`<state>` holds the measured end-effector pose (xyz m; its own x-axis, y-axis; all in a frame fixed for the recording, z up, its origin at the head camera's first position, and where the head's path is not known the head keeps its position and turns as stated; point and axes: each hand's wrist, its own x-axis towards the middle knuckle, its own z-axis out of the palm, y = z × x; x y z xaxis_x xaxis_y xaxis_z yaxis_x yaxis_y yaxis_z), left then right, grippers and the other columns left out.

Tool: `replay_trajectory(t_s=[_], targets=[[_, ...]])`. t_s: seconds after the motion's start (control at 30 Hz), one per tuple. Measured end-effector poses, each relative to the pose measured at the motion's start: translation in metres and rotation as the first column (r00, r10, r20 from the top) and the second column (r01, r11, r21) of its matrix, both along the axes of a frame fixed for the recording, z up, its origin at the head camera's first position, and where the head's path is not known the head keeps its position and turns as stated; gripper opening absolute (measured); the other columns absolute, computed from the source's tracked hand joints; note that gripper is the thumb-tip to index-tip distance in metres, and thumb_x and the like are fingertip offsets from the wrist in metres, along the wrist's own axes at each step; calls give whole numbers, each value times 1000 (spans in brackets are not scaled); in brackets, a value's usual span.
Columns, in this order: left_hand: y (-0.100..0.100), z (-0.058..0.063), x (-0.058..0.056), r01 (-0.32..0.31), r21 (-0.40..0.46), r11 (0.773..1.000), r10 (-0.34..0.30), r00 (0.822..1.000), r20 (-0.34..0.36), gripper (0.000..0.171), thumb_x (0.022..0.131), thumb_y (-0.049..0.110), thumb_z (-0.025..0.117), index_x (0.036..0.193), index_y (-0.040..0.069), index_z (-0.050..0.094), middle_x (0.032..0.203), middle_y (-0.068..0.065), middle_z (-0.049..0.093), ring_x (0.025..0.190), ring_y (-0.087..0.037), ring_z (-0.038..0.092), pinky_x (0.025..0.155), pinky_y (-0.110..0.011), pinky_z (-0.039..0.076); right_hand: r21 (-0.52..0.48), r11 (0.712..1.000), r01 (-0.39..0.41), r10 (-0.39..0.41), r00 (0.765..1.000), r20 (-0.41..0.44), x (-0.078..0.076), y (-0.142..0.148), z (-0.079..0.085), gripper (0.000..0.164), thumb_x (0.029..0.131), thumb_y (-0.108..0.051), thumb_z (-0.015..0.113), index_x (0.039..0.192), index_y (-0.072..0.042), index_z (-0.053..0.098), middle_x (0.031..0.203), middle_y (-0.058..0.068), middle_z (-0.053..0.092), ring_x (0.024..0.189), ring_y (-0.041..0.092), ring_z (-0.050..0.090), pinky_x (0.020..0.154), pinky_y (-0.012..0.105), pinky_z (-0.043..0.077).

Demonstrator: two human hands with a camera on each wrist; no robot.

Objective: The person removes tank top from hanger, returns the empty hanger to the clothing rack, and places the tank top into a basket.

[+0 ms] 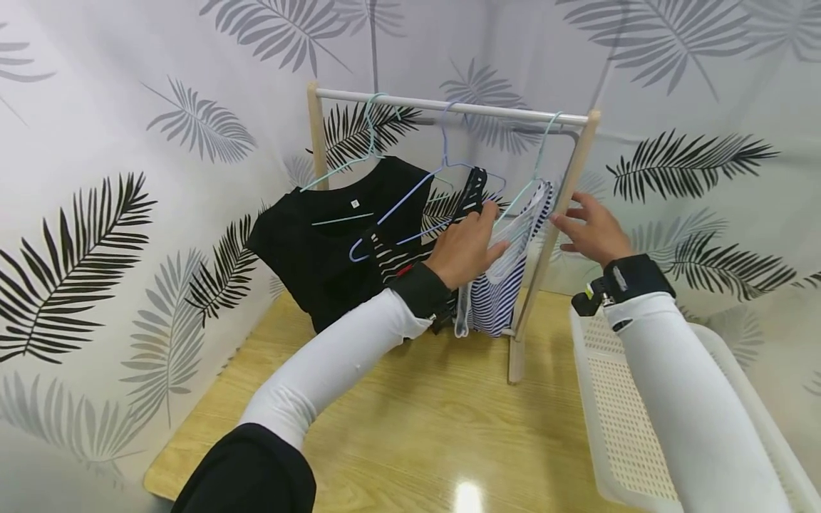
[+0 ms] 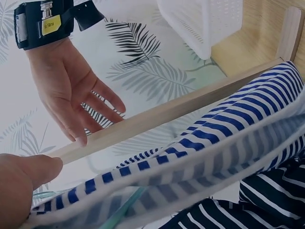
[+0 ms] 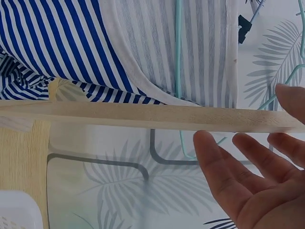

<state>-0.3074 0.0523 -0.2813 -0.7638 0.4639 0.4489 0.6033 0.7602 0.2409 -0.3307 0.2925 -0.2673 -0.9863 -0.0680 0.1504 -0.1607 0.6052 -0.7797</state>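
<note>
Currently, the blue-striped garment (image 1: pixel 497 303) hangs right of centre in the head view. Left hand (image 1: pixel 463 246) just beside it; whether pinching cloth, cannot tell. Right hand (image 1: pixel 596 231), fingers spread, beside the wooden post (image 1: pixel 539 279).

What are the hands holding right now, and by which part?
The right hand, open by the wooden post, holds nothing. Whether the left hand grips the blue-striped garment beside it cannot be told.

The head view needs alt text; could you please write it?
A person's left hand is at striped garments on a clothes rack, the right hand beside its right post. A black top hangs at left; a white basket sits at right.
</note>
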Motion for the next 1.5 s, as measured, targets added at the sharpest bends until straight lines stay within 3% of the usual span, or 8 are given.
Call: replay_trajectory(t_s=[0.13, 0.23, 0.43, 0.67, 0.8, 0.97, 1.17, 1.5], targets=[[1, -2, -1, -2, -22, 1000, 2, 1000, -9, 46, 98, 41, 53, 128, 10, 39, 65, -2, 51, 53, -18, 51, 46, -28, 32, 30, 999, 39, -37, 998, -44, -4, 1, -4, 60, 102, -24, 48, 151, -4, 22, 143, 29, 39, 123, 43, 49, 86, 45, 50], [1, -2, -2, -11, -13, 1000, 11, 1000, 7, 46, 98, 42, 52, 128, 10, 38, 60, -2, 48, 51, -19, 50, 45, -29, 31, 68, 996, 66, -60, 994, -90, -8, 0, -6, 54, 102, -21, 48, 149, -3, 29, 139, 29, 45, 119, 43, 53, 85, 45, 51], [2, 0, -5, -5, -14, 1000, 6, 999, 35, 37, 102, 40, 43, 126, 12, 40, 65, -2, 53, 54, -19, 53, 48, -30, 34, 83, 993, 82, -72, 990, -118, -9, 0, -6, 49, 102, -18, 48, 146, -2, 33, 135, 29, 49, 114, 42, 56, 85, 48, 51], [0, 5, -13, 5, -7, 1000, -5, 1000, -7, 21, 106, 28, 34, 112, 12, 45, 60, -1, 39, 51, -20, 46, 47, -30, 29, 79, 993, 88, -79, 990, -119, -5, 2, -1, 46, 102, -16, 47, 143, 0, 34, 134, 29, 50, 113, 42, 58, 86, 48, 51], [-4, 8, -17, -24, -27, 999, 22, 999, -44, 21, 106, 23, 35, 114, 10, 48, 59, -1, 43, 52, -20, 48, 47, -30, 30, 87, 992, 90, -79, 990, -121, -5, 2, -1, 45, 102, -18, 48, 142, -1, 36, 134, 28, 50, 112, 42, 58, 85, 47, 51], [-7, 14, -18, -46, -23, 999, 46, 999, -22, 22, 105, 21, 37, 119, 8, 49, 64, -3, 51, 57, -22, 54, 49, -32, 34, 99, 991, 90, -78, 990, -121, -7, 3, -2, 44, 102, -18, 48, 141, -1, 37, 133, 28, 51, 111, 41, 59, 84, 46, 52], [-11, 20, -19, -60, 10, 998, 60, 998, -27, 19, 104, 18, 40, 112, 6, 52, 73, -6, 55, 65, -24, 58, 54, -36, 41, 106, 989, 101, -87, 988, -125, -9, 5, -4, 44, 102, -19, 47, 141, -1, 37, 133, 27, 52, 110, 40, 60, 83, 45, 52], [-26, 27, -21, -21, 121, 992, 23, 1000, -10, 17, 103, 16, 42, 97, 5, 53, 72, -5, 51, 63, -20, 51, 53, -31, 33, 114, 989, 99, -82, 985, -152, -7, 7, -7, 43, 102, -20, 47, 141, -2, 39, 133, 26, 53, 107, 38, 62, 80, 41, 54]])
